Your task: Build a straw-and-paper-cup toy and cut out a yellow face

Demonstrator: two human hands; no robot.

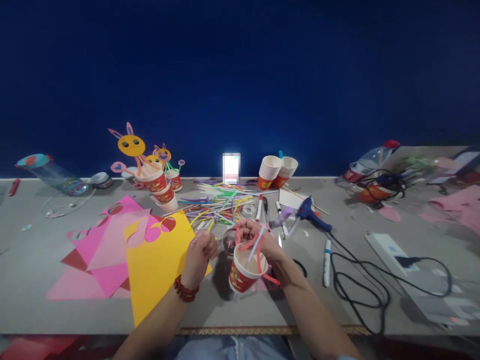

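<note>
The red paper cup [243, 275] sits in front of me over the desk [157, 322], tipped so I can see inside, with a pale stick [255, 244] leaning out. My right hand [258, 238] grasps the pink strips [259, 261] at its rim, probably to steady them. My left hand [203, 244] curls loosely beside it; whether it holds anything, I can't tell. Colourful stems [221, 199] lie beyond, seemingly for easy reach, and the glue gun [310, 215] rests right.

Black cable [383, 320] (loosely looped) obstructs the gap between marker [327, 264] and power strip [386, 251].
</note>
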